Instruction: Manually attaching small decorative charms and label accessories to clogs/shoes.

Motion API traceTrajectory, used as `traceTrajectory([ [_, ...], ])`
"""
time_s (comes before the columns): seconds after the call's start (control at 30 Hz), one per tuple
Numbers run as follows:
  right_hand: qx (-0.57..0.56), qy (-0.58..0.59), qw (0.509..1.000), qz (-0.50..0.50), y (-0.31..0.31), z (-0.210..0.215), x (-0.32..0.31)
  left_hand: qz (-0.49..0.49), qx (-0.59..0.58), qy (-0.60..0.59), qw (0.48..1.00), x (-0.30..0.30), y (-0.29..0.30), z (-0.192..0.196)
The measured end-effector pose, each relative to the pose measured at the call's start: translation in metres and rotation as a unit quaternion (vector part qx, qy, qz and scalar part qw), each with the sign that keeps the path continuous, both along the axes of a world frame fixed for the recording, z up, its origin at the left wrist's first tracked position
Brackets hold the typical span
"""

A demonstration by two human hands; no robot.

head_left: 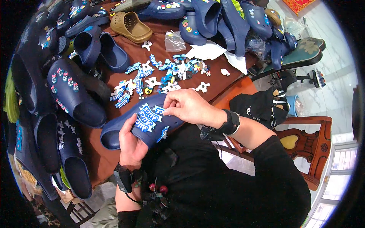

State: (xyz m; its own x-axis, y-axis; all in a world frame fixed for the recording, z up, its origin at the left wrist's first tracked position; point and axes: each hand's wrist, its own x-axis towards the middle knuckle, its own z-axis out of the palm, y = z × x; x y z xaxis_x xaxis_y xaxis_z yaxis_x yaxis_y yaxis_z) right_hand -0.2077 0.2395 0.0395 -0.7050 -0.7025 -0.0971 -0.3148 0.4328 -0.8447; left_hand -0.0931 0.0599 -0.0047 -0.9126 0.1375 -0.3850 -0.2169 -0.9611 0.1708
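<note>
My left hand [133,147] is closed around a navy clog [153,139], thumb on its near side, holding it over the front of the table. Several blue-and-white lettered shoe charms [145,121] cover the top of the clog, and another one sits lower on its side. With thumb and forefinger together, my right hand [194,107] pinches a blue-and-white shoe charm [158,110] against the clog's upper. How deep that charm sits in its hole cannot be seen. Beyond the clog lies a loose heap of mixed shoe charms [176,70].
Decorated navy clogs [72,89] crowd the left side, and more clogs [205,17] line the back of the brown-covered table [99,155]. A tan clog [131,27], a clear plastic bag [175,41] and white paper [207,52] lie farther back. A carved wooden chair [310,142] stands at right.
</note>
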Motion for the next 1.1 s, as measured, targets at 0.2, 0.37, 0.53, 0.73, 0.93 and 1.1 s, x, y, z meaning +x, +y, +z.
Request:
traceTrajectory([
  [0.2, 0.019, 0.119, 0.993, 0.003, 0.001, -0.003, 0.004, -0.006, 0.003, 0.005, 1.000, 0.000, -0.001, 0.000],
  [0.37, 0.028, 0.218, 0.976, -0.014, 0.003, -0.028, 0.005, 0.004, -0.003, -0.002, 1.000, -0.001, 0.000, 0.000],
  [0.53, -0.051, -0.066, 0.996, -0.042, -0.003, -0.038, -0.009, 0.001, -0.010, -0.002, 1.000, -0.004, 0.000, 0.000],
  [0.73, 0.009, -0.170, 0.985, -0.024, -0.011, -0.023, -0.022, 0.007, -0.025, -0.003, 1.000, -0.002, 0.001, 0.001],
  [0.93, -0.062, -0.208, 0.976, -0.033, -0.008, -0.045, -0.027, -0.003, -0.089, -0.039, 0.995, -0.007, 0.001, 0.003],
  [1.1, -0.137, -0.238, 0.961, -0.041, -0.001, -0.051, -0.018, -0.036, -0.287, -0.034, 0.957, 0.012, 0.003, 0.003],
])
